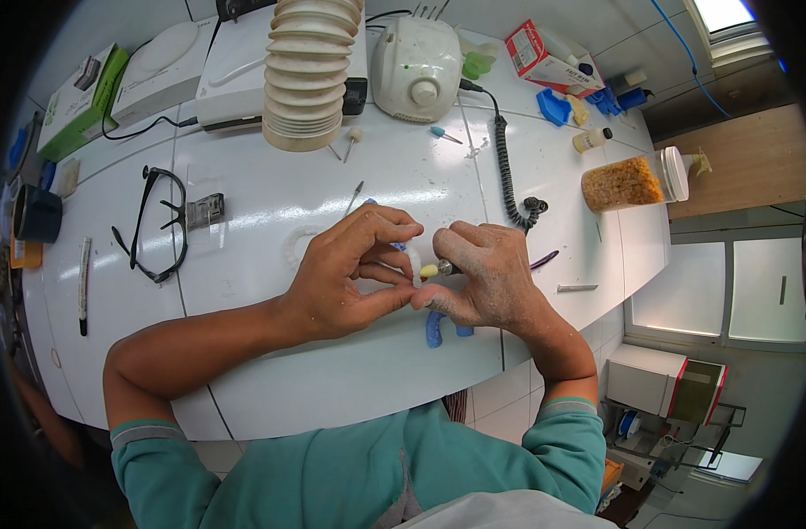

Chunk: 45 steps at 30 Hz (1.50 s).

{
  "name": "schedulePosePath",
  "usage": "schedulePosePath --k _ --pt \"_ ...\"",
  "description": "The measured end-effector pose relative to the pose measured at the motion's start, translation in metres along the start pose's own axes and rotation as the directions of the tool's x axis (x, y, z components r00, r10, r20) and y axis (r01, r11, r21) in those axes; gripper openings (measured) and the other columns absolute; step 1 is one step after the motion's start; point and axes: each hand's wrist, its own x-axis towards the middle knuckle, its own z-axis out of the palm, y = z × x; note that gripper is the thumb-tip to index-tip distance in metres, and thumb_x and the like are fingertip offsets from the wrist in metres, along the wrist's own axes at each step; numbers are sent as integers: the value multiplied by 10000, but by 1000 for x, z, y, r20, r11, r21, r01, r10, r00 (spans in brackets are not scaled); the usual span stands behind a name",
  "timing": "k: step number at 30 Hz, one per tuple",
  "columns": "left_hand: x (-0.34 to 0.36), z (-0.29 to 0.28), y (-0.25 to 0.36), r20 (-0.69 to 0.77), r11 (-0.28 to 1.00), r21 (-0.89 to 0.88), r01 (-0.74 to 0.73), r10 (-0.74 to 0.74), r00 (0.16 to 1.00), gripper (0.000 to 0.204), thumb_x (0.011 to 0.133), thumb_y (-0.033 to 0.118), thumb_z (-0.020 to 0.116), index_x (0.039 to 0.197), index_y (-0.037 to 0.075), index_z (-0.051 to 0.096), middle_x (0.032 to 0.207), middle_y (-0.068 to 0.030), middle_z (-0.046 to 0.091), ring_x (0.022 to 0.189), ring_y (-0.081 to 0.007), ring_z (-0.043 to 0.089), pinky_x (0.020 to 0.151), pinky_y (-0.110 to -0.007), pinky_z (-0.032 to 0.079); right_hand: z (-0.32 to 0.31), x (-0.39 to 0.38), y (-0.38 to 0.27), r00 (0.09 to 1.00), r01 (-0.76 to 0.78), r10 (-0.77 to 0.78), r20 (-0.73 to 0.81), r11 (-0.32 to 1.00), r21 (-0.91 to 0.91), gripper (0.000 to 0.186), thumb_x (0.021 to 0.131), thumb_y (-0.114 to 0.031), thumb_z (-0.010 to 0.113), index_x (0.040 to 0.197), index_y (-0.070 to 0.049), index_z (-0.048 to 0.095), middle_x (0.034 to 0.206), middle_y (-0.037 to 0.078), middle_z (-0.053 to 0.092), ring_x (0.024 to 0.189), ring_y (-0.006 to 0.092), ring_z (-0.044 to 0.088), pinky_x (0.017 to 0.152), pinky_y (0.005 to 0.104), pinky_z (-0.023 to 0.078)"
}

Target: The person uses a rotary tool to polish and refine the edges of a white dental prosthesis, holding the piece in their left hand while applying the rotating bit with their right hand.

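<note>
Hiding a small white piece [413, 264], left hand [345, 278], right hand [486, 282] gripping handpiece [444, 268]

Mostly hidden inside the left hand [345, 278]: a small blue-and-white piece [401, 249]; under the right hand [486, 278], a blue tray [434, 329], partly covered

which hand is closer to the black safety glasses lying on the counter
Left. The left hand sits just right of the black safety glasses, with bare counter between them. The right hand is farther right, beyond the left hand.
</note>
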Motion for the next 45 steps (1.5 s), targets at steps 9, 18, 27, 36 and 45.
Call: schedulePosePath --k 9,18,27,36,45 --pt "0 0 -2 -28 999 29 -34 35 999 664 820 -20 883 1387 19 540 1336 -190 538 1031 -203 753 903 -313 689 -1 0 1 1000 -16 15 -14 999 -39 685 770 -752 798 942 -97 698 682 22 618 549 173 597 509 329 421" --pt "-1 0 -1 -25 999 44 -26 28 999 646 819 -10 889 1368 15 548 1318 -187 547 1033 -194 746 900 -310 689 0 0 1 1000 -16 15 -11 1000 -22 683 777 -765 781 918 -103 689 671 19 605 548 178 591 510 332 421" --pt "1 0 6 -7 1000 14 9 -9 1000 517 867 -48 826 1317 -31 572 1296 -160 545 1078 -215 739 931 -304 681 2 0 2 1000 -6 6 -10 999 -31 682 779 -771 776 899 -105 688 653 17 587 528 172 558 502 335 405" --pt "-1 0 -1 -14 998 59 -32 33 999 619 822 0 889 1352 17 568 1314 -184 560 1024 -190 746 901 -305 690 3 0 2 999 9 -10 -34 1000 -27 687 769 -780 776 876 -108 682 649 16 585 513 169 544 491 331 390" --pt "0 1 8 -42 999 -26 44 -45 998 544 848 -55 839 1323 -9 579 1314 -163 556 1058 -208 748 909 -296 681 3 1 7 970 103 -63 -233 981 166 528 703 -549 950 877 -129 679 652 -7 605 520 148 567 483 293 393"
